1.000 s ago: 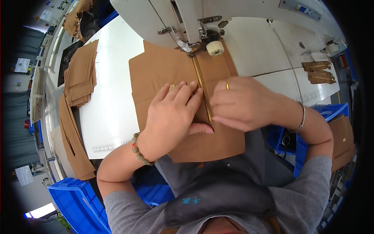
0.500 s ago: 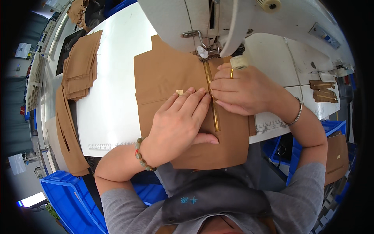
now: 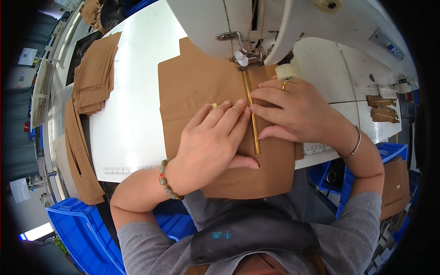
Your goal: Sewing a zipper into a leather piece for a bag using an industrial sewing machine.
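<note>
A brown fabric panel [image 3: 197, 75] lies on the white sewing table, its near end hanging over the front edge. A gold-toothed zipper [image 3: 255, 128] runs lengthwise in the panel up to the presser foot [image 3: 247, 63] of the white sewing machine [image 3: 215, 20]. My left hand [image 3: 213, 140] rests flat on the panel left of the zipper, fingertips close to the teeth and thumb stretched out. On the other side, my right hand [image 3: 298, 110] touches the panel with extended fingers, thumb apart. A small pale tag [image 3: 213, 106] shows partly behind my left fingertips.
Stacked brown pieces [image 3: 95, 75] lie at the left, with a long brown strip [image 3: 81, 156] hanging beside them. Short zipper pieces [image 3: 383, 108] sit at the right end. Blue bins [image 3: 85, 229] stand below; another brown panel [image 3: 395, 190] hangs lower right.
My right hand has shifted slightly right, its fingers and thumb now spread wider. My left hand stays almost in place on the panel.
</note>
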### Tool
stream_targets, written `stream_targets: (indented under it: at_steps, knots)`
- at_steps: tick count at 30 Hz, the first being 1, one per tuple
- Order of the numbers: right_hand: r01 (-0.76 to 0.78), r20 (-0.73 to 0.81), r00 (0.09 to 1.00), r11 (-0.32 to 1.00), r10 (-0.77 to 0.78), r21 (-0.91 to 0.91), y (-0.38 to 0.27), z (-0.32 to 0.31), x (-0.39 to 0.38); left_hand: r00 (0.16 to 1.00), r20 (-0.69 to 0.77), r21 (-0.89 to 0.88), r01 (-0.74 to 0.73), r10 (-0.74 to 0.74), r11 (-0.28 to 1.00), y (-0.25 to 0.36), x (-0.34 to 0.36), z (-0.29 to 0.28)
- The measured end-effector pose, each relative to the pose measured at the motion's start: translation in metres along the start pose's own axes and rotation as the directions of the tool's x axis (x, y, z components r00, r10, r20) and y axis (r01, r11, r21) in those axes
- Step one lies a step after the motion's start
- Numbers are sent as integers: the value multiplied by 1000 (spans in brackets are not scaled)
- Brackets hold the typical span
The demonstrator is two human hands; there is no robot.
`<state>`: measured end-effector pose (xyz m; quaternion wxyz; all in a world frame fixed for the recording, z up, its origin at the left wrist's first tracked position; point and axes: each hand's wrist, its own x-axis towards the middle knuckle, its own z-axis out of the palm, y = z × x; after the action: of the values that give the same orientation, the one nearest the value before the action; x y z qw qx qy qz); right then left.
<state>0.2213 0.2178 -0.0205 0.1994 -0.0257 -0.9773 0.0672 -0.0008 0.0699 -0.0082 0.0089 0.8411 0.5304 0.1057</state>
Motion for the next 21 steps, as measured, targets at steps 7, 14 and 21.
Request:
stream_targets:
  at_steps: [7, 14, 21]
  knots:
    - [-32, -18, 999, 998, 32, -49, -1, 1, 0, 999, -35, 27, 5, -4, 1000, -7, 7, 3]
    - [-141, -4, 990, 990, 141, -11, 8, 10, 0, 995, -97, 25, 3, -1, 1000, -28, 24, 5]
    - [-149, -6, 989, 989, 149, 1, 12, 12, -1, 994, -103, -27, 20, -23, 999, -38, 30, 9]
